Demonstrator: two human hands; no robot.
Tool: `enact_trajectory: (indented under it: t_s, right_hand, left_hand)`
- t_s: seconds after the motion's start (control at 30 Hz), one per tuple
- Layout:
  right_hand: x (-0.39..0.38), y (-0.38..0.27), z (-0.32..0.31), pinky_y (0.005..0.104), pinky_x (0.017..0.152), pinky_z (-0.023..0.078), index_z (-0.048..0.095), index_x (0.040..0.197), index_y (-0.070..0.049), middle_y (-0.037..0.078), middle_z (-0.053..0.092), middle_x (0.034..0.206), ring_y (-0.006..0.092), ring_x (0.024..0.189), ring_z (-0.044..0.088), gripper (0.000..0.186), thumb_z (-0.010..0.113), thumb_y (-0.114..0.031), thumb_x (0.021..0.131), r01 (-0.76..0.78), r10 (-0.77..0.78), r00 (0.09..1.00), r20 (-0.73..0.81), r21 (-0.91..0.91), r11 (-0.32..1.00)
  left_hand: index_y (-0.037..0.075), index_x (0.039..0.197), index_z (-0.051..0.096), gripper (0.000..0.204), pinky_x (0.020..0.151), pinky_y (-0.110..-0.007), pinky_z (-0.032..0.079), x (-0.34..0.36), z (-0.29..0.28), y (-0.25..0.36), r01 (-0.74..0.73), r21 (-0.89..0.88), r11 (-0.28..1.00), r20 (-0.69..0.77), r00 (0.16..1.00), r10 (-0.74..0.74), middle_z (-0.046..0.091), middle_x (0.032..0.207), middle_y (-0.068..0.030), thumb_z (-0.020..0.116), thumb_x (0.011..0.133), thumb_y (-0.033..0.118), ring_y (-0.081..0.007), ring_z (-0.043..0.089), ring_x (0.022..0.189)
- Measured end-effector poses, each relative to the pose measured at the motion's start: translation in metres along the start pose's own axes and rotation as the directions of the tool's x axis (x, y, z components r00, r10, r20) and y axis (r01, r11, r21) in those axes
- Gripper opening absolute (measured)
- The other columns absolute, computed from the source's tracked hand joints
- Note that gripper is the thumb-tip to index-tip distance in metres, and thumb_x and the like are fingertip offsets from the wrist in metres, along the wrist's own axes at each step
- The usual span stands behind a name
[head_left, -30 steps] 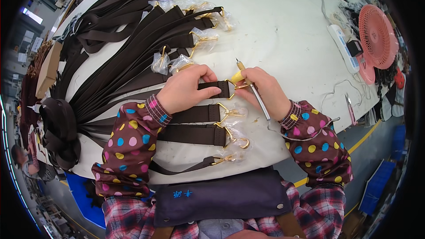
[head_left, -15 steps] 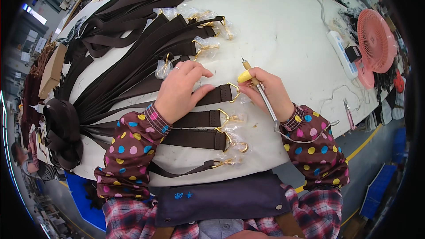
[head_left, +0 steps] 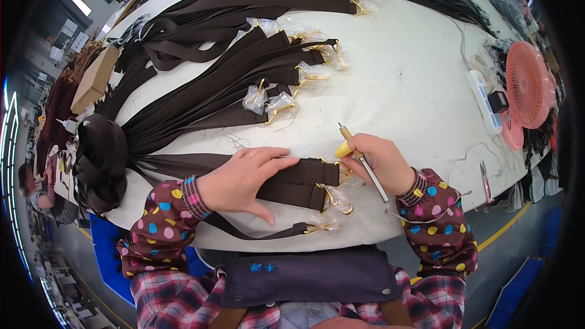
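Note:
My left hand [head_left: 241, 181] lies with fingers spread over dark brown flat straps [head_left: 286, 195] on the white table [head_left: 420, 109]. My right hand [head_left: 384, 161] grips a slim metal tool [head_left: 379, 186] with a cord at its lower end and its tip upward; something yellow [head_left: 342, 148] is at the fingers. That hand is beside gold buckles [head_left: 342, 170] at the strap ends, partly hidden by the fingers. Below are gold hooks in clear plastic [head_left: 338, 201] and a narrower strap [head_left: 274, 234]. More straps with wrapped hardware [head_left: 314, 76] fan out above from a bundled coil [head_left: 100, 158].
A pink fan [head_left: 527, 85] and white power strip [head_left: 482, 102] with loose cables sit at the right, with pink-handled tweezers or snips [head_left: 486, 186] below. A cardboard box [head_left: 94, 79] stands at the left. Another person [head_left: 39, 192] is at the far left. Blue bins flank the table.
Both hands have moved lower. My left hand has released its pinch on the strap end and spread out across the straps. The straps under my hands now lie closer together, and the view has shifted.

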State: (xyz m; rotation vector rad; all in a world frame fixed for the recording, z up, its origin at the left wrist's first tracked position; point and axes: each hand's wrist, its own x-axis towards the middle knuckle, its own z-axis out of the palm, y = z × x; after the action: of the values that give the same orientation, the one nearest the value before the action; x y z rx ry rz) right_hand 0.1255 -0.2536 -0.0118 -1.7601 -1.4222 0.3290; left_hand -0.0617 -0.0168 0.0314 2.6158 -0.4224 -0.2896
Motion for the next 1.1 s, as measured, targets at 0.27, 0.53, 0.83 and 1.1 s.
enact_trajectory:
  t_s: [0.27, 0.53, 0.83, 1.1]
  right_hand:
    - [0.001, -0.003, -0.001, 0.0285, 0.061, 0.05, 0.06, 0.095, -0.002, 0.011, 0.062, 0.081, 0.0189, 0.068, 0.063, 0.014, 0.068, -0.003, 0.084, -0.088, 0.09, 0.996, -0.017, 0.087, 0.992]
    - [-0.001, 0.008, 0.002, 0.0266, 0.06, 0.049, 0.059, 0.098, -0.001, 0.009, 0.061, 0.082, 0.0161, 0.066, 0.061, 0.014, 0.065, 0.001, 0.085, -0.075, 0.081, 0.982, -0.173, 0.044, 0.996]
    - [0.004, 0.006, -0.014, 0.0215, 0.058, 0.047, 0.059, 0.097, -0.001, 0.002, 0.055, 0.074, 0.0077, 0.059, 0.054, 0.007, 0.06, 0.0, 0.09, -0.135, 0.172, 0.893, -0.416, 0.117, 0.984]
    - [0.007, 0.015, -0.012, 0.0209, 0.055, 0.044, 0.058, 0.098, -0.001, 0.001, 0.051, 0.068, 0.0067, 0.057, 0.052, 0.007, 0.06, -0.002, 0.091, -0.148, 0.192, 0.871, -0.453, 0.13, 0.98]
  left_hand:
    - [0.011, 0.15, 0.022, 0.103, 0.104, -0.062, 0.031, -0.027, 0.008, 0.038, 0.085, 0.176, 0.981, 0.149, 0.982, -0.112, 0.025, 0.152, -0.0233, 0.077, 0.068, 0.037, -0.0399, 0.029, 0.139]
    - [0.007, 0.124, 0.052, 0.061, 0.086, -0.038, 0.044, 0.003, 0.023, 0.014, 0.197, 0.262, 0.945, -0.16, 0.974, -0.158, 0.058, 0.107, -0.0088, 0.07, 0.067, 0.018, -0.025, 0.058, 0.102]
    - [0.014, 0.113, 0.055, 0.039, 0.06, -0.037, 0.051, -0.016, -0.001, 0.039, 0.226, 0.228, 0.947, -0.382, 0.915, -0.127, 0.063, 0.086, -0.0064, 0.069, 0.078, 0.025, -0.0262, 0.066, 0.075]
    - [0.02, 0.125, 0.053, 0.054, 0.055, -0.034, 0.051, -0.032, -0.005, 0.031, 0.287, 0.369, 0.884, -0.422, 0.899, -0.116, 0.061, 0.082, -0.003, 0.07, 0.074, 0.016, -0.0215, 0.066, 0.071]
